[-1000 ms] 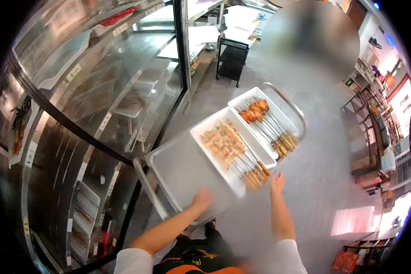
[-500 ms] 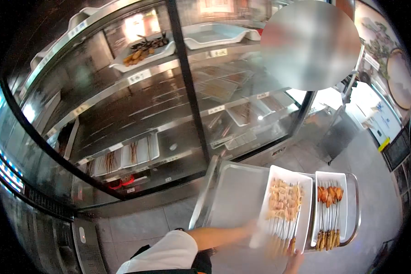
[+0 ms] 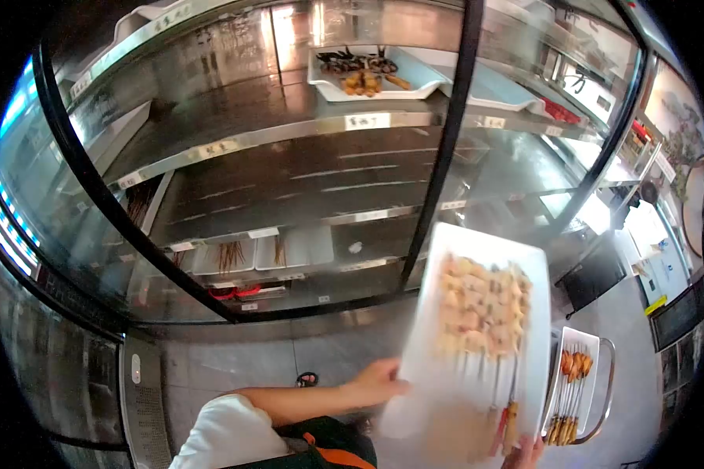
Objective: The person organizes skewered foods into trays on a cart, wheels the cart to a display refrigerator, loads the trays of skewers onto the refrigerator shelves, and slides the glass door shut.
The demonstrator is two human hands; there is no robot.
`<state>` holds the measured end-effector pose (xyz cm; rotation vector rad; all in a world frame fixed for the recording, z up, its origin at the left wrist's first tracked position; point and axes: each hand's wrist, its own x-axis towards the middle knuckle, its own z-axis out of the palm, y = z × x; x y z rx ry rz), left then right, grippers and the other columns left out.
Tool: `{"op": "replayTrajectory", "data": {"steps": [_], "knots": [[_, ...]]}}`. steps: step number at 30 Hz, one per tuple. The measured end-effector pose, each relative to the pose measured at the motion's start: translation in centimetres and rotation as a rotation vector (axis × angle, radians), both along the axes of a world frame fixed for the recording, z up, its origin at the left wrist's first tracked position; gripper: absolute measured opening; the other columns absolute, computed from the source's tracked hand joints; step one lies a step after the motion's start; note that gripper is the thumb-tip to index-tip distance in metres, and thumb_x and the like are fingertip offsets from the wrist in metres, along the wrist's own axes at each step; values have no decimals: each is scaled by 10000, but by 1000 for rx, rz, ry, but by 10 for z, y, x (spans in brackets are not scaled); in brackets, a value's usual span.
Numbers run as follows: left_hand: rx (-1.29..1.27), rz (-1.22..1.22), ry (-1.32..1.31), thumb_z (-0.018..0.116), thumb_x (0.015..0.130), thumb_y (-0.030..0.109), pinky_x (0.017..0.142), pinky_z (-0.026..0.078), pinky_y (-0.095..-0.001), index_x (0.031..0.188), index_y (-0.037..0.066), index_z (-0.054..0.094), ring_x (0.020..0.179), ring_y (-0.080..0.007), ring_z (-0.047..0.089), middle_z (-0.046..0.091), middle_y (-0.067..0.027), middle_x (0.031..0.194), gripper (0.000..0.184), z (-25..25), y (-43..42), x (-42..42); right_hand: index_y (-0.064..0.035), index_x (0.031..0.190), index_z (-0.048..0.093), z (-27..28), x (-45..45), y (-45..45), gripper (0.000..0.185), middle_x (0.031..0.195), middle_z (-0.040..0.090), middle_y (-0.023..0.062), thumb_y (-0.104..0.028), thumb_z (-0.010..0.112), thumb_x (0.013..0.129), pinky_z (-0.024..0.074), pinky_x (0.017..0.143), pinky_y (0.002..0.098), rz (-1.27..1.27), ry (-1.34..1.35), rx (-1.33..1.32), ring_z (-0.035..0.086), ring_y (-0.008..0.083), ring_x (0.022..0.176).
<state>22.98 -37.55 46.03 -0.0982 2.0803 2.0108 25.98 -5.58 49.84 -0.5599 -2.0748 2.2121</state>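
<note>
A white tray [image 3: 421, 313] of pale skewers [image 3: 485, 313] with wooden handles is lifted between my two hands, its near end blurred. My left hand [image 3: 377, 383] is closed on the tray's left edge. My right hand [image 3: 526, 452] holds the lower right corner, close to the skewer handles; only part of it shows at the bottom. To the right, a second white tray [image 3: 591, 348] of reddish-orange skewers [image 3: 575, 365] rests on the metal cart [image 3: 607, 391].
A display case [image 3: 289, 164] with dark frame bars stands in front. Its upper shelf bears a tray [image 3: 422, 92] of dark and yellow skewers; lower trays [image 3: 250, 259] hold thin sticks. A black cart [image 3: 593, 277] stands at the right, beside a worktable.
The pale skewer tray has come up off the cart and towards the display case, now held in both my hands. The view has swung left, so the cart sits further right.
</note>
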Motion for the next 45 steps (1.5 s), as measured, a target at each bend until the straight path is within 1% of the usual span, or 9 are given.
{"op": "replayTrajectory", "data": {"steps": [2, 5, 7, 10, 14, 20, 29, 40, 45], "knots": [[-13, 101, 9, 569, 701, 147, 595, 432, -256, 989, 44, 537, 658, -102, 516, 570, -37, 714, 308, 28, -50, 18, 39, 996, 497, -24, -8, -33, 331, 908, 531, 163, -211, 533, 782, 456, 662, 323, 50, 11, 29, 525, 232, 810], [14, 229, 62, 551, 709, 104, 604, 439, -245, 1023, 40, 525, 637, -96, 513, 573, -30, 726, 322, 29, -126, 33, 56, 911, 502, -16, -34, -123, 276, 828, 535, 81, -115, 486, 695, 441, 692, 287, 219, 59, -154, 530, 168, 748], [-39, 338, 0, 544, 710, 84, 605, 440, -237, 1040, 35, 518, 643, -89, 517, 582, -28, 753, 335, 38, -171, 41, 39, 869, 525, -4, -40, -195, 241, 786, 537, 57, -123, 492, 694, 436, 665, 263, -48, -9, -169, 527, 147, 727], [-4, 431, 79, 520, 709, 38, 621, 439, -233, 1037, 10, 515, 702, -96, 531, 583, -45, 804, 329, 39, -240, 42, 20, 904, 500, -10, -69, -261, 204, 789, 513, 51, -73, 497, 722, 450, 604, 275, 392, -8, -242, 522, 152, 707], [-85, 574, 29, 496, 677, -16, 674, 425, -243, 1048, -16, 506, 765, -111, 516, 570, -52, 862, 372, 30, -327, 23, 0, 975, 493, -27, -114, -355, 243, 880, 517, 54, -105, 483, 756, 473, 582, 255, 447, -28, -199, 529, 138, 747], [-286, 923, 145, 564, 667, 74, 500, 333, -258, 658, -3, 481, 553, -97, 394, 451, -25, 574, 113, -11, -430, -35, -24, 887, 514, -42, -209, -486, 160, 805, 518, 44, -156, 492, 800, 468, 546, 233, 597, 120, -243, 510, 100, 680], [-327, 1053, 146, 570, 688, 69, 518, 309, -252, 641, 17, 460, 557, -93, 348, 399, 7, 574, 131, -12, -503, -26, 3, 754, 470, -65, -225, -567, 157, 735, 491, 53, -149, 465, 793, 483, 536, 249, 704, 285, -72, 505, 110, 638], [-680, 1213, 107, 523, 777, 127, 754, 374, -241, 1043, 19, 540, 798, -113, 502, 569, -31, 872, 288, -2, -558, 47, 65, 729, 468, -44, -180, -654, 187, 698, 480, 83, -116, 466, 779, 507, 541, 272, 835, 197, -144, 535, 146, 609], [-377, 1239, 88, 521, 712, 56, 756, 402, -289, 1066, 9, 500, 870, -193, 534, 562, -101, 974, 358, -4, -537, 50, 40, 726, 491, -76, -172, -646, 209, 605, 535, 117, -165, 492, 762, 417, 460, 302, 784, 396, 92, 555, 170, 515]]}}
